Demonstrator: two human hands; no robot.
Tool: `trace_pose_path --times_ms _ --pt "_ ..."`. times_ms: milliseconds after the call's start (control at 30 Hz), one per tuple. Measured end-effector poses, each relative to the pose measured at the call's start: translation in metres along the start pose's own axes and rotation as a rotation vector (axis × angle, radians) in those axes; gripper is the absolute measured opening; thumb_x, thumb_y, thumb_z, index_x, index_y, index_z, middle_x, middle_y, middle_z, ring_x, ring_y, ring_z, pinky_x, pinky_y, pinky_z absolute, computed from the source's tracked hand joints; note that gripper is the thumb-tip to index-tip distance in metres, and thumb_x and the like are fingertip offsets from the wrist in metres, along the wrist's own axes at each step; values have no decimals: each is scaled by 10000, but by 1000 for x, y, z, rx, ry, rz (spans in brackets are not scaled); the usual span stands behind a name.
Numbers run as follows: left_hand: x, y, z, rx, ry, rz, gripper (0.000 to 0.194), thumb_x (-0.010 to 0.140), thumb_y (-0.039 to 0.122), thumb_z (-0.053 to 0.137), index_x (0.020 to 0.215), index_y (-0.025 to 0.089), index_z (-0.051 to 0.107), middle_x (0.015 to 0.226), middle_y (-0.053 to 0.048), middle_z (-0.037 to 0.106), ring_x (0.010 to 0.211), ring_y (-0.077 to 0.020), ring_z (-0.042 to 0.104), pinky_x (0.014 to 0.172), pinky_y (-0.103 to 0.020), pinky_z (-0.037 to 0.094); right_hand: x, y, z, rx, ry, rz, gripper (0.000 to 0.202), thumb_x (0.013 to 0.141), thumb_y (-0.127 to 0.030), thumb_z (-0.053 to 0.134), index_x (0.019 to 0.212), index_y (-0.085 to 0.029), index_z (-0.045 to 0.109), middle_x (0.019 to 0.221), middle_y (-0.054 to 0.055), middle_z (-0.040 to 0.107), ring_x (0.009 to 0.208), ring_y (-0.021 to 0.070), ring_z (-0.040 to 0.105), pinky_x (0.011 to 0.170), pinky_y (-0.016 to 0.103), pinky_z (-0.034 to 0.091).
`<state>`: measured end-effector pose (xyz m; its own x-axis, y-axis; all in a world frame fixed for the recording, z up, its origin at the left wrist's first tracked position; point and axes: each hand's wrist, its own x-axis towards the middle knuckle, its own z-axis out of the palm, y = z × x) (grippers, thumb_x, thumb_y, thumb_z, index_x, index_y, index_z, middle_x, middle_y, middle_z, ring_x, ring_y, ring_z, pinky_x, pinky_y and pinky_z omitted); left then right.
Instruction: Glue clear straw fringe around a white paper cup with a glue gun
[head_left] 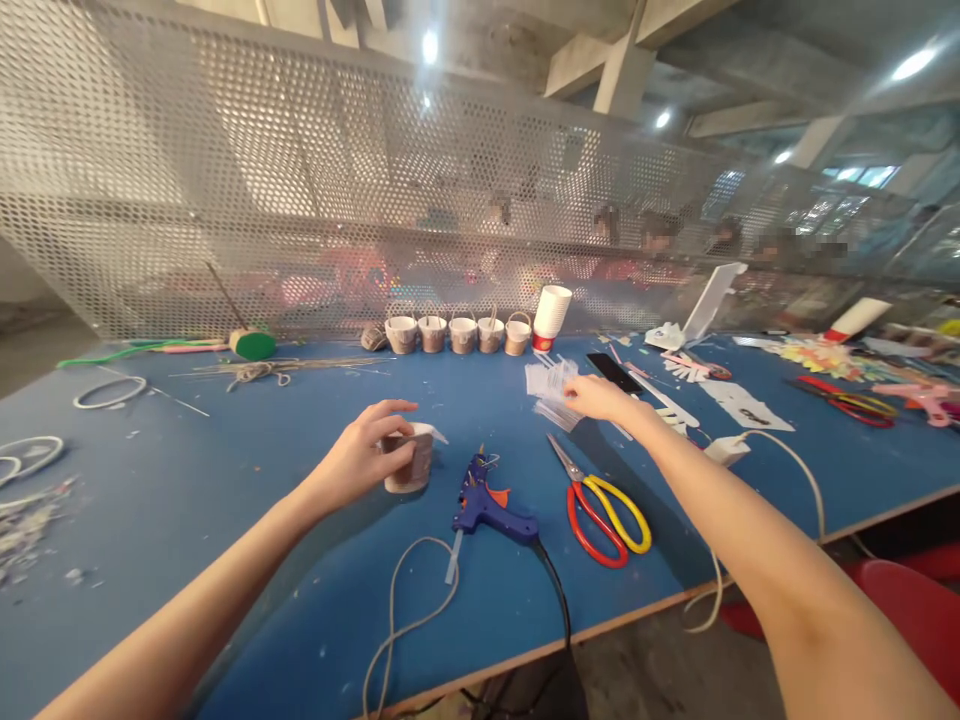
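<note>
My left hand [373, 447] is curled around a small brown-and-white cup [417, 468] standing on the blue table, thumb across its front. A pale flap sticks out from the cup's rim on the right. My right hand [596, 396] reaches forward to a pile of thin, translucent white strips [541, 380]. Its fingers are pinched together at the pile's edge; what lies between them is too small to make out. Between my arms lies a blue glue gun [484, 505] with a glue stick in its back end. Scissors [600, 505] with red and yellow handles rest to its right.
Several small bucket-shaped cups [463, 335] line the mesh screen [300, 200], beside a stack of paper cups [552, 315]. A loop of cord [394, 620] lies near the front edge. A black phone-like slab [613, 373] and a white power strip [726, 450] are at right.
</note>
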<state>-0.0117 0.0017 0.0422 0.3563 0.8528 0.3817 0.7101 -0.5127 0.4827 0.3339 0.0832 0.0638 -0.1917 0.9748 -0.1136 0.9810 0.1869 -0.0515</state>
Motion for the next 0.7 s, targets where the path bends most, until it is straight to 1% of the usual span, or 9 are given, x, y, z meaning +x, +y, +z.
trace_pose_path --times_ms 67,133,233,300,433,533,600,667,700 --pt "1 -4 2 30 50 24 159 755 298 472 702 209 592 1163 -104 625 1009 -248 606 881 -404 502 4 8 12 18 -74 -9 278 918 -323 556 1152 -173 568 1164 70 586 968 209 606 812 397 521" --pt "0 -8 5 68 84 62 170 774 310 475 697 211 590 1154 -106 629 1054 -259 583 905 -412 487 5 8 24 42 -110 -16 281 919 -323 554 1155 -171 566 1168 72 584 971 210 604 817 402 520" --pt "-1 -14 10 86 71 83 192 792 328 472 776 213 625 1157 -111 624 1069 -265 578 912 -412 485 7 4 35 105 -107 -8 269 924 -319 547 1155 -184 567 1183 75 578 983 206 599 829 402 515" --pt "-2 -18 13 73 56 65 218 805 347 470 852 214 636 1176 -113 613 1077 -263 578 917 -406 484 11 3 32 176 -80 0 266 924 -320 546 1151 -185 571 1181 72 579 982 207 599 829 399 515" --pt "-3 -19 11 20 44 19 254 823 420 471 863 222 626 1207 -99 595 1118 -263 562 980 -418 441 23 7 5 373 38 36 286 913 -332 561 1141 -161 578 1163 62 587 973 225 603 812 401 521" --pt "-4 -18 9 -29 13 -25 323 831 483 460 943 222 616 1251 -97 562 1155 -268 543 1004 -429 421 30 10 -22 544 148 58 279 918 -325 558 1138 -153 569 1119 66 601 922 198 619 773 381 534" --pt "-6 -19 9 -35 -19 -49 419 795 509 515 1090 217 566 1329 -114 498 1213 -283 501 1022 -443 403 32 9 -38 650 222 56 231 922 -307 555 1083 -143 583 1028 53 625 833 160 630 710 337 544" --pt "-7 -20 11 -20 -56 -58 567 735 494 593 1215 212 484 1394 -133 425 1258 -298 460 1038 -449 387 32 6 -52 741 297 43 145 910 -254 565 956 -126 616 866 24 639 703 119 616 636 276 538" --pt "-8 -21 12 -12 -71 -54 603 719 466 612 1244 212 457 1398 -134 416 1260 -297 459 1039 -441 386 31 4 -58 779 333 33 112 892 -219 577 877 -122 628 777 9 631 639 100 596 600 247 527"
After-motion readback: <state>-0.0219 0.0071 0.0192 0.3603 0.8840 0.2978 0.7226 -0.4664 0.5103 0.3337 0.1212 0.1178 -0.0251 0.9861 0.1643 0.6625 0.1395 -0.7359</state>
